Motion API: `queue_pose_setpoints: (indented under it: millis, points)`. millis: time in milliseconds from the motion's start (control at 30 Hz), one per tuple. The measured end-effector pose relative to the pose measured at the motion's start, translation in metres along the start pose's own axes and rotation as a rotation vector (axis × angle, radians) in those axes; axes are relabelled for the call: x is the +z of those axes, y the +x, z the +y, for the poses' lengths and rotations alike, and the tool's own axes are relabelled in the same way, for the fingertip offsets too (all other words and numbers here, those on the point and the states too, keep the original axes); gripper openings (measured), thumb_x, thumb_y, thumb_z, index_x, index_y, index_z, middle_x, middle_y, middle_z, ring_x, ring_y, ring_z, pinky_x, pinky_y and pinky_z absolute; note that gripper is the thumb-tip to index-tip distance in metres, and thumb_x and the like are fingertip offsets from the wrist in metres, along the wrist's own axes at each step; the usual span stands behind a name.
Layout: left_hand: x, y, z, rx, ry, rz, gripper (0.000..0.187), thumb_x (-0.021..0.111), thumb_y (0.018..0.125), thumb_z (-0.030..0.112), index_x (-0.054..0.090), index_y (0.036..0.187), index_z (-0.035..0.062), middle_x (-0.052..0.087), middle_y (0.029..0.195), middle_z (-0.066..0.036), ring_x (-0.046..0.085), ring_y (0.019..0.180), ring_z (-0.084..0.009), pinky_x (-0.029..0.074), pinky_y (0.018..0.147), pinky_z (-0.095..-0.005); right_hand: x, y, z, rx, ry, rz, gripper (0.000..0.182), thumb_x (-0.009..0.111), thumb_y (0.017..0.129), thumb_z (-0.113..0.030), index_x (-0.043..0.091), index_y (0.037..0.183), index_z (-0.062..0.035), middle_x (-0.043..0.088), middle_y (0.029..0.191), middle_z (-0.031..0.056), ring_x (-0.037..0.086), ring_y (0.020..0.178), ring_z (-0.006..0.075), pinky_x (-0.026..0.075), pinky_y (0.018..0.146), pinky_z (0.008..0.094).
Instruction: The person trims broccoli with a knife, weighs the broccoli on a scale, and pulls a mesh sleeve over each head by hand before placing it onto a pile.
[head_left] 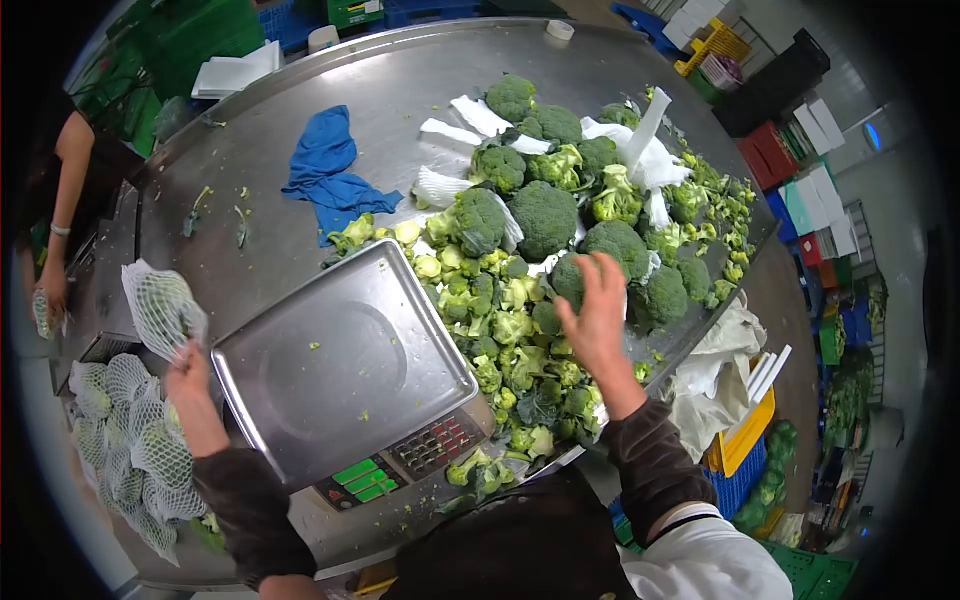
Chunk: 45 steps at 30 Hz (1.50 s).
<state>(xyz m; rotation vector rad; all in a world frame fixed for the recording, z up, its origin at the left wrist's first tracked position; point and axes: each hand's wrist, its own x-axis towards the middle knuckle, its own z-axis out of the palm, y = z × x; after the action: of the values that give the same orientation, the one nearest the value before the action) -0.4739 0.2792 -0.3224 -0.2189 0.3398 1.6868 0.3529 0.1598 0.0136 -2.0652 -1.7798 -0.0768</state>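
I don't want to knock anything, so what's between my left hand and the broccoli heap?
In the head view, the scale lies between your left hand and the broccoli heap, with a few green scraps on it.

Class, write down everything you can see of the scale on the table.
The scale has a broad, shiny, metal-looking pan with rounded corners, a raised rim and a faint circular mark; small green scraps lie on it. Along the near edge sit a green display and a keypad with dark and red keys. It stands on the metal table, with broccoli pieces crowding its right side. The left hand is beside its left edge.
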Motion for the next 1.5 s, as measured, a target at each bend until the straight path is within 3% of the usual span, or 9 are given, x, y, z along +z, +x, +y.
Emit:
queue_pose_setpoints:
  millis: [167,300,567,733,967,1167,1333,1433,1500]
  points:
    - [0.199,-0.069,-0.089,0.310,-0.350,0.431,0.041,0.041,0.089,0.010,0.038,0.127,-0.0052,0.041,0.128,-0.024,0.044,0.116,-0.0361,0.040,0.096,-0.0473,0.025,-0.019,0.048,0.231,-0.025,-0.062,0.075,0.074,0.067,-0.022,0.035,0.130,-0.0079,0.033,0.129,0.0230,0.032,0.121,0.0395,0.028,0.101,0.0472]
    - [0.277,-0.127,-0.196,0.691,0.634,0.296,0.045,0.049,0.089,0.020,0.038,0.125,-0.0042,0.038,0.130,-0.025,0.044,0.115,-0.0406,0.043,0.094,-0.0479,0.041,-0.024,0.047,0.248,0.061,0.055,0.077,0.076,0.064,-0.023,0.037,0.128,-0.0081,0.035,0.124,0.0233,0.033,0.118,0.0385,0.030,0.099,0.0460]
    - [0.302,-0.316,-0.453,-0.377,1.134,-0.312,0.055,0.057,0.084,0.021,0.032,0.129,0.0010,0.047,0.123,-0.021,0.060,0.092,-0.0299,0.054,0.072,-0.0375,-0.008,-0.013,0.031,0.133,0.185,0.116,0.071,0.077,0.056,-0.018,0.044,0.117,-0.0053,0.040,0.107,0.0167,0.040,0.103,0.0331,0.036,0.091,0.0415]
    - [0.306,-0.364,-0.549,-0.391,0.810,-0.322,0.075,0.061,0.083,0.019,0.015,0.141,0.0068,0.039,0.131,-0.019,0.047,0.112,-0.0275,0.044,0.090,-0.0368,-0.064,-0.031,-0.054,-0.206,0.458,0.101,0.068,0.076,0.056,-0.012,0.046,0.117,-0.0056,0.040,0.108,0.0163,0.041,0.102,0.0327,0.037,0.088,0.0411]
    - [0.321,-0.351,-0.501,0.090,1.135,-0.192,0.080,0.071,0.062,0.017,0.034,0.132,0.0046,0.047,0.119,-0.013,0.049,0.109,-0.0237,0.041,0.094,-0.0354,-0.055,-0.057,-0.052,-0.377,0.839,0.036,0.053,0.072,0.069,-0.012,0.049,0.115,-0.0016,0.048,0.108,0.0140,0.046,0.105,0.0300,0.035,0.093,0.0396]
    - [0.309,-0.333,-0.417,0.626,2.104,-0.285,0.082,0.074,0.060,0.026,0.037,0.129,0.0003,0.047,0.121,-0.016,0.049,0.109,-0.0255,0.038,0.095,-0.0332,-0.010,-0.055,0.136,0.421,0.105,-0.119,0.049,0.066,0.077,-0.037,0.058,0.107,0.0005,0.064,0.085,0.0153,0.062,0.078,0.0293,0.048,0.069,0.0364]
    - [0.311,-0.330,-0.406,0.342,1.831,-0.023,0.080,0.073,0.064,0.022,0.035,0.131,-0.0006,0.045,0.124,-0.018,0.047,0.112,-0.0272,0.036,0.096,-0.0330,0.021,-0.052,0.155,0.384,0.172,-0.218,0.037,0.061,0.075,-0.031,0.061,0.095,0.0004,0.064,0.077,0.0197,0.062,0.078,0.0359,0.048,0.072,0.0432]
    - [0.315,-0.351,-0.421,1.202,2.372,-0.108,0.076,0.072,0.066,0.018,0.036,0.131,-0.0003,0.046,0.124,-0.016,0.044,0.117,-0.0264,0.033,0.099,-0.0367,0.006,-0.048,0.153,0.366,0.184,-0.035,0.024,0.060,0.073,-0.022,0.060,0.082,0.0004,0.061,0.070,0.0207,0.061,0.068,0.0372,0.048,0.064,0.0444]
    - [0.330,-0.378,-0.459,1.059,2.096,-0.242,0.062,0.067,0.071,0.016,0.043,0.125,0.0001,0.048,0.123,-0.013,0.045,0.116,-0.0249,0.033,0.099,-0.0368,-0.031,-0.051,0.137,0.301,0.206,0.041,0.018,0.058,0.071,-0.018,0.058,0.074,-0.0003,0.058,0.062,0.0191,0.059,0.058,0.0359,0.046,0.056,0.0427]
